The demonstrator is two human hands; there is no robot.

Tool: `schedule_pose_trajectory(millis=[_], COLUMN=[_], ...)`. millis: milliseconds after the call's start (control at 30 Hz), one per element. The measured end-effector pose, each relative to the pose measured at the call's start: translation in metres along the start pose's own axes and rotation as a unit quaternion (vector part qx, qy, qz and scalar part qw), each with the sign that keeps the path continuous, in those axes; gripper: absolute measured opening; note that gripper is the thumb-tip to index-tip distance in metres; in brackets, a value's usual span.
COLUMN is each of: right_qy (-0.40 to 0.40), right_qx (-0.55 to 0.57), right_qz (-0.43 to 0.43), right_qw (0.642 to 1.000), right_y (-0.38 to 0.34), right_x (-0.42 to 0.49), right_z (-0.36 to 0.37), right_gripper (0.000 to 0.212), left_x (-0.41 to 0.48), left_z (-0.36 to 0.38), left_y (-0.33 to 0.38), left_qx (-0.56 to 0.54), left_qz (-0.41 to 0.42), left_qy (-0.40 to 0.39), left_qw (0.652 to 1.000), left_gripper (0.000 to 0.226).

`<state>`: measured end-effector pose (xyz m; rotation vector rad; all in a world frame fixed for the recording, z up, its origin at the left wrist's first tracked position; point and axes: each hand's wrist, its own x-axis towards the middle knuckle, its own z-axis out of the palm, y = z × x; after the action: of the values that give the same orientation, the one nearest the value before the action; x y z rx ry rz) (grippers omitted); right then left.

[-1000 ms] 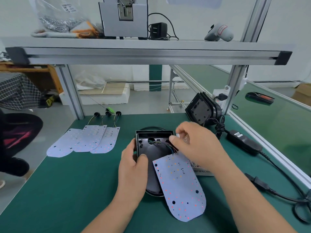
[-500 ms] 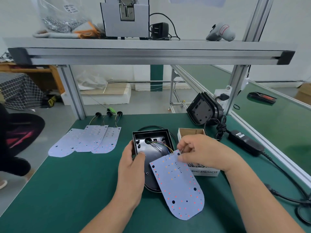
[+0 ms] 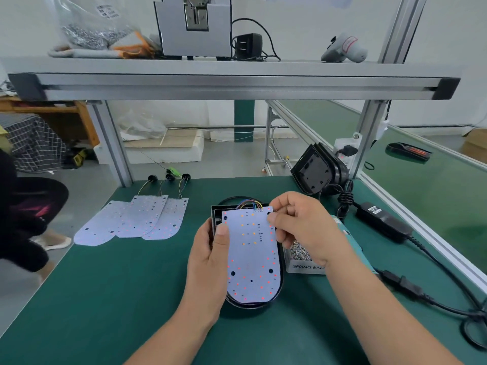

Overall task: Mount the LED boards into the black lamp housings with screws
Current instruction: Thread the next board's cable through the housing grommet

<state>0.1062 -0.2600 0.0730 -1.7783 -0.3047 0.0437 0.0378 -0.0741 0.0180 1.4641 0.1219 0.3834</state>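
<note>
Crowding the green table [image 3: 110, 306] were three spare LED boards [image 3: 137, 222] fanned out at the left, their wires trailing toward the back edge, and a small box of screws [image 3: 300, 255] sat just right of the work, half hidden behind the right wrist. More black housings [image 3: 316, 169] leaned against the frame post at the back right, with a power brick [image 3: 382, 223] and its cable running down the right side. Dead centre, the LED board [image 3: 251, 256] lay over the black housing [image 3: 257, 304], covering nearly all of it, coloured wires looping out at its top edge. The left hand [image 3: 208, 256] gripped housing and board together at the left edge, thumb pressed on top. The right hand [image 3: 300, 225] pinched the board's top right corner, fingers closed on it.
</note>
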Motion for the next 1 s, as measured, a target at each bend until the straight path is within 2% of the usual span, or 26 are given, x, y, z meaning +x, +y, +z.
schedule_pose_trajectory(millis=[133, 233, 267, 300, 367, 400, 467, 533, 633, 733, 833, 867, 1000], right_qy=[0.045, 0.090, 0.102, 0.114, 0.129, 0.128, 0.071, -0.028, -0.121, -0.084, -0.080, -0.082, -0.084], right_qx=[-0.065, -0.211, -0.228, -0.185, 0.002, 0.062, 0.087, 0.068, -0.067, -0.170, -0.191, -0.185, -0.176], right_qz=[-0.021, -0.079, -0.095, -0.105, -0.103, -0.101, -0.083, -0.059, -0.073, -0.087, -0.105, -0.108, -0.080], right_qw=[0.997, 0.970, 0.964, 0.971, 0.986, 0.985, 0.990, 0.996, 0.988, 0.978, 0.973, 0.973, 0.977], right_y=[0.003, 0.007, 0.008, 0.007, 0.003, 0.002, 0.001, 0.002, 0.004, 0.005, 0.004, 0.002, 0.002], right_x=[-0.002, -0.002, -0.002, -0.002, -0.001, 0.000, 0.000, -0.004, -0.013, -0.013, -0.011, -0.011, -0.010], right_z=[0.014, 0.019, 0.018, 0.016, 0.009, 0.005, 0.003, 0.007, 0.015, 0.019, 0.022, 0.024, 0.023], right_gripper=[0.015, 0.022, 0.022, 0.019, 0.004, 0.014, 0.034, 0.050, 0.055, 0.031, 0.012, 0.009, 0.027], left_x=[0.002, 0.005, 0.005, 0.006, 0.007, 0.008, 0.007, 0.006, 0.003, 0.004, 0.006, 0.006, 0.005], left_z=[-0.004, -0.007, -0.008, -0.010, -0.013, -0.014, -0.016, -0.017, -0.016, -0.018, -0.022, -0.022, -0.022], left_y=[-0.004, -0.002, -0.001, 0.001, 0.005, 0.008, 0.013, 0.016, 0.018, 0.021, 0.023, 0.024, 0.024], left_qx=[0.002, 0.005, -0.006, -0.026, -0.085, -0.117, -0.161, -0.177, -0.184, -0.198, -0.218, -0.228, -0.247], left_qz=[-0.023, -0.035, -0.042, -0.052, -0.080, -0.097, -0.117, -0.116, -0.108, -0.108, -0.120, -0.122, -0.149], left_qy=[0.007, 0.005, 0.000, -0.006, -0.022, -0.035, -0.067, -0.098, -0.136, -0.155, -0.149, -0.151, -0.138], left_qw=[1.000, 0.999, 0.999, 0.998, 0.993, 0.988, 0.978, 0.972, 0.967, 0.962, 0.957, 0.954, 0.948], left_gripper=[0.033, 0.035, 0.032, 0.029, 0.024, 0.022, 0.024, 0.030, 0.039, 0.045, 0.044, 0.044, 0.036])
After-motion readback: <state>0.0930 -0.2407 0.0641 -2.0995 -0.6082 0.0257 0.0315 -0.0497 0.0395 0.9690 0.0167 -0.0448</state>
